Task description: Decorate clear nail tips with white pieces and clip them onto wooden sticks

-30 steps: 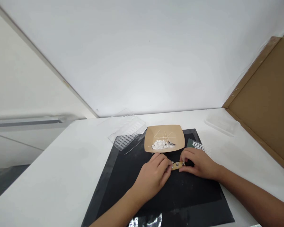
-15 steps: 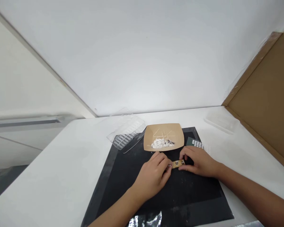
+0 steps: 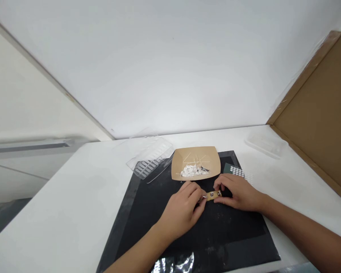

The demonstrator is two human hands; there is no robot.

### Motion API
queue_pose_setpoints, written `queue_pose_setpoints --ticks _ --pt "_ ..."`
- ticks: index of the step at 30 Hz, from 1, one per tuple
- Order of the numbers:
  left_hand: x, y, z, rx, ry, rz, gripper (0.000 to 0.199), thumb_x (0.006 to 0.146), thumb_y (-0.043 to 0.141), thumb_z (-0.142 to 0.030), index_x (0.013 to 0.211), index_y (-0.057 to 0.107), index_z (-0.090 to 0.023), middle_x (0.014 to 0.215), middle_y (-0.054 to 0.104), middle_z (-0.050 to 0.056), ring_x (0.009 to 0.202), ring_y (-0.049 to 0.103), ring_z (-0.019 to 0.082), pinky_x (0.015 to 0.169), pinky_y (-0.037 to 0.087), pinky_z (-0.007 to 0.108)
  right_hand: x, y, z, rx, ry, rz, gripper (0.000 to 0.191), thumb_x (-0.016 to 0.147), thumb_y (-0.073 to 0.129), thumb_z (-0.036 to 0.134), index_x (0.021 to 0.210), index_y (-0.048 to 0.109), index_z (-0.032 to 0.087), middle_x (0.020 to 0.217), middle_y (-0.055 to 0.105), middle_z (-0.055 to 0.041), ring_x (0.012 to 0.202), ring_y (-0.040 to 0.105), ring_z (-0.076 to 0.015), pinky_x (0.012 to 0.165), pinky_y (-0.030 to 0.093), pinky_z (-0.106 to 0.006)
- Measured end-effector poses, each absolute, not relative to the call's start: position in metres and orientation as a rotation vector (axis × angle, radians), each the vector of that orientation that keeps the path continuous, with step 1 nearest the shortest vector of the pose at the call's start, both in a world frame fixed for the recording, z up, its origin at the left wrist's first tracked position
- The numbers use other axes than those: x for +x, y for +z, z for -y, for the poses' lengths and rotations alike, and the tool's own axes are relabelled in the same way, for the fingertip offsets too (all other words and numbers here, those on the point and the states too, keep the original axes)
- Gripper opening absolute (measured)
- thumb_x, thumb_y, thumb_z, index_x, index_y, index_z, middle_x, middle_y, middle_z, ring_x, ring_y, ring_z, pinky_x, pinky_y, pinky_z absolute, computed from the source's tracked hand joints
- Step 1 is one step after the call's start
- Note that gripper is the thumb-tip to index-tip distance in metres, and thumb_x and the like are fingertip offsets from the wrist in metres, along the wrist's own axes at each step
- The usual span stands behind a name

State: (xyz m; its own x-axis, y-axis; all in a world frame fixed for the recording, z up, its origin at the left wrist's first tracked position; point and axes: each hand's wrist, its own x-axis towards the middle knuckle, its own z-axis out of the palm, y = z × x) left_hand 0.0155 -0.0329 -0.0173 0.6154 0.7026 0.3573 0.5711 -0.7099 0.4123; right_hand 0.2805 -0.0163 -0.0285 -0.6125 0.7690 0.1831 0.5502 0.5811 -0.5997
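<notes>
A small yellowish strip (image 3: pixel 211 195) with round, shiny metal-looking pieces on it lies between my hands over the black mat (image 3: pixel 159 212). My left hand (image 3: pixel 183 204) is closed in a pinch at the strip's left end. Something thin and silvery shows at those fingertips, too small to name. My right hand (image 3: pixel 240 192) has its thumb and fingers curled about the strip's right end, gripping it from the near and far edges. Parts of both strip ends are covered by fingers.
Beyond my hands, a brown paper tray (image 3: pixel 176 161) holds white scraps and thin sticks. Clear plastic compartment trays (image 3: pixel 149 161) overlap the mat's far left corner, beside a thin curved tool (image 3: pixel 159 173). A dark green card with white dots (image 3: pixel 235 170) lies behind my right hand. A translucent lid (image 3: pixel 265 144) sits far right.
The view has shifted slightly. Both hands stay at the strip with nearly the same grip; a little more of the silvery piece shows at my left fingertips.
</notes>
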Motion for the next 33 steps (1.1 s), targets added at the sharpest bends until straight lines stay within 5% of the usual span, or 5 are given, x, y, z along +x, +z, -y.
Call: queue_pose_setpoints --ticks 33 --pt "0.0165 -0.0176 0.0340 2.488 0.850 -1.083 0.005 0.099 0.062 -0.018 0.101 0.066 -0.021 0.095 0.071 0.005 0.091 0.066 0.021 0.076 0.058 0.032 0.2817 -0.0334 0.0155 -1.076 0.755 2.355 0.049 0.095 0.077 0.041 0.133 0.052 0.024 0.109 0.073 -0.0042 0.087 0.066 -0.0185 0.081 0.053 -0.035"
